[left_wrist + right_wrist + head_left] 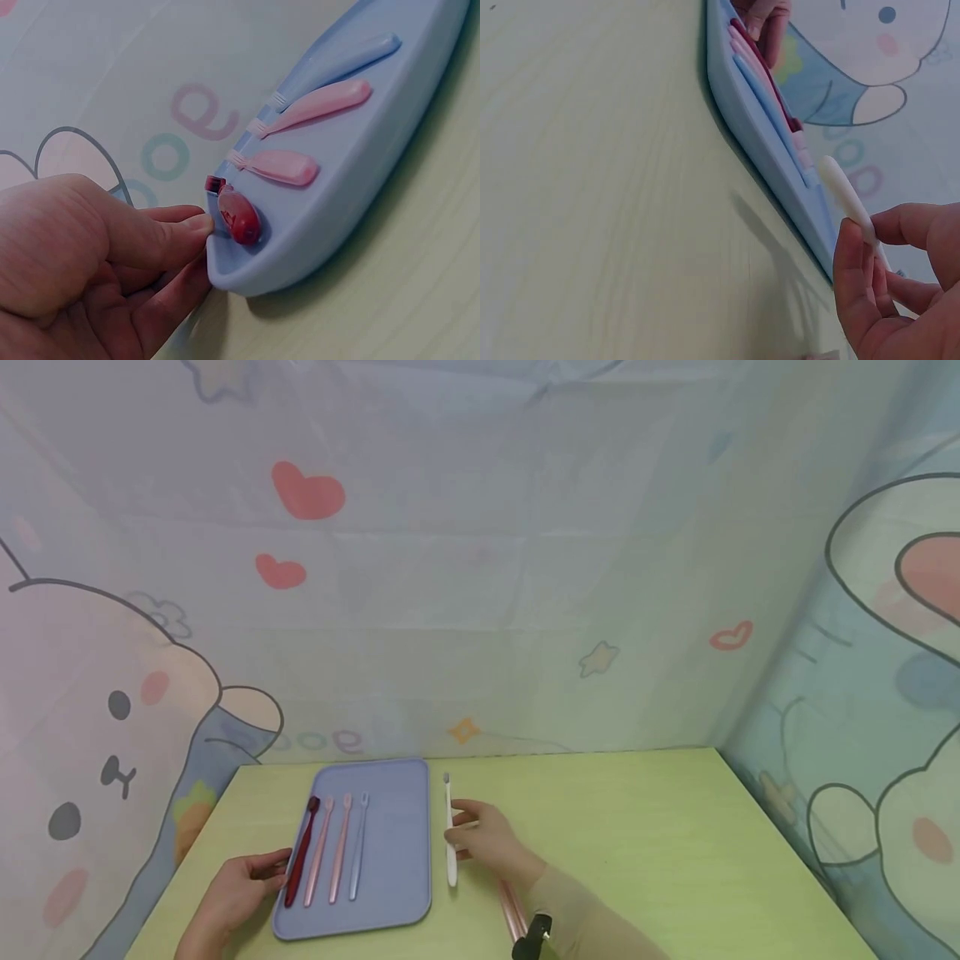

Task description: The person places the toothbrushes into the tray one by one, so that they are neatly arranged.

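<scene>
My right hand [487, 839] pinches a white toothbrush [451, 852] just off the right side of a blue tray [401, 860], bristle end pointing away from me. In the right wrist view the thick white handle [844, 187] sticks out past the fingertips. At the tray's left edge my left hand [236, 889] pinches the rim between thumb and fingers. Side by side on the left half of the tray lie a dark red toothbrush [298, 864], two pink toothbrushes [318, 856] and a light blue toothbrush [359, 852].
Partly hidden under my right forearm, pink toothbrush handles [513, 910] lie on the yellow-green table [660, 843]. A printed cloth [480, 568] with hearts and cartoon animals stands behind the table and along its sides.
</scene>
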Demonstrator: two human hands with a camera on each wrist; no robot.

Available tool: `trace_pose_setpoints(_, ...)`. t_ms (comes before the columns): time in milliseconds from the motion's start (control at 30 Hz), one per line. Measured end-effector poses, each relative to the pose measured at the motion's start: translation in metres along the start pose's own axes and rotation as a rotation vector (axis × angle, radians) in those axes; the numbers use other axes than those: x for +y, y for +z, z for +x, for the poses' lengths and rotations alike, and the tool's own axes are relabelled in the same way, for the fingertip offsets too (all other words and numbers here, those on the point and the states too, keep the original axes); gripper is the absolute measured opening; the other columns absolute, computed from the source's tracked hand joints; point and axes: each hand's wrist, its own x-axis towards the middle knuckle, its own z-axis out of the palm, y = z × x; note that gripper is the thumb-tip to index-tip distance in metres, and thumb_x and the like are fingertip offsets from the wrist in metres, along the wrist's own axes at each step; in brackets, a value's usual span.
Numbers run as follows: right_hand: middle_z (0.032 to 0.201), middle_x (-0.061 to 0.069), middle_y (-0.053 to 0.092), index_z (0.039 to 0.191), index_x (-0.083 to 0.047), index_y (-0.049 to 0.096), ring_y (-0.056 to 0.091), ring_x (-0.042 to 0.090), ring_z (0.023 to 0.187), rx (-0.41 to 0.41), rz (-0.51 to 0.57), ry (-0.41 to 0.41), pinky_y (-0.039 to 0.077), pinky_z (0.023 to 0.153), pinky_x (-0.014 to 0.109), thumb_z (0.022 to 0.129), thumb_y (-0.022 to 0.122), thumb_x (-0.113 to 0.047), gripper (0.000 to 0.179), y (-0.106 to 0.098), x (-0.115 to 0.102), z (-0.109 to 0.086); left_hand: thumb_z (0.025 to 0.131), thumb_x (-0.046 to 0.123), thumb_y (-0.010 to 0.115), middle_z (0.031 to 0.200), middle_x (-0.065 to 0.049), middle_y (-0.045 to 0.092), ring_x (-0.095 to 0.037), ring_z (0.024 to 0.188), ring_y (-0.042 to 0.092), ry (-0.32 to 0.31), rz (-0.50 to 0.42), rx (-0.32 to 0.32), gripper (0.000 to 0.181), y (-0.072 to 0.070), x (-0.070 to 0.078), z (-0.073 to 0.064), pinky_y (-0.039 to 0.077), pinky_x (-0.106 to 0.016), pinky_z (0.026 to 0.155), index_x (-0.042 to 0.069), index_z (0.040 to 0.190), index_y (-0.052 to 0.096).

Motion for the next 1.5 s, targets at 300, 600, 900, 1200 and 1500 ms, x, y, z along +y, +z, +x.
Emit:
trace_pose_setpoints(300, 0.114, 0.015, 0.066, 0.15, 0.005, 0.056, 0.069, 0.02, 0.085, -0.018, -0.011, 0.008, 0.063, 0.068, 0.037, 0.091, 0.073, 0.004, 0.061, 0.025, -0.001, 0.001, 0.093, -0.001, 0.077, 0.11, -0.017, 0.079, -0.013, 0.099, 0.069, 0.006, 0.027, 0.001, 0.044, -0.001, -0.002, 0.0, 0.046, -0.018, 0.083, -0.01, 0.135, 0.068)
trace_pose_setpoints(600, 0.113, 0.007, 0.067, 0.15, 0.001, 0.058, 0.069, 0.017, 0.085, -0.031, -0.018, 0.031, 0.062, 0.069, 0.033, 0.092, 0.074, 0.0, 0.06, 0.048, -0.003, -0.002, 0.093, -0.001, 0.077, 0.11, -0.017, 0.079, -0.016, 0.1, 0.069, -0.006, 0.034, 0.01, 0.044, 0.0, -0.001, -0.001, 0.046, -0.018, 0.082, -0.008, 0.135, 0.068)
trace_pose_setpoints(900, 0.109, 0.01, 0.066, 0.146, 0.004, 0.06, 0.067, 0.017, 0.078, 0.009, 0.065, 0.028, 0.062, 0.065, 0.033, 0.088, 0.073, 0.006, 0.06, 0.068, 0.002, -0.001, 0.094, -0.001, 0.076, 0.111, -0.017, 0.079, -0.014, 0.101, 0.069, -0.005, 0.019, 0.007, 0.043, 0.001, -0.004, 0.001, 0.046, -0.017, 0.082, -0.009, 0.135, 0.068)
trace_pose_setpoints(1200, 0.104, 0.006, 0.066, 0.145, 0.005, 0.061, 0.067, 0.013, 0.075, 0.004, 0.053, -0.001, 0.062, 0.063, 0.033, 0.088, 0.075, 0.006, 0.059, 0.081, 0.003, 0.006, 0.093, -0.001, 0.075, 0.11, -0.017, 0.079, -0.006, 0.095, 0.067, 0.003, 0.003, 0.005, 0.043, -0.001, -0.002, -0.001, 0.045, -0.017, 0.082, -0.009, 0.135, 0.068)
trace_pose_setpoints(1500, 0.101, 0.004, 0.066, 0.144, 0.005, 0.062, 0.064, 0.01, 0.069, 0.033, -0.023, -0.017, 0.06, 0.058, 0.028, 0.089, 0.076, 0.006, 0.056, 0.1, -0.003, 0.015, 0.095, 0.0, 0.076, 0.111, -0.017, 0.079, -0.012, 0.099, 0.069, 0.01, 0.022, 0.005, 0.043, -0.002, 0.0, -0.001, 0.046, -0.017, 0.083, -0.009, 0.136, 0.067)
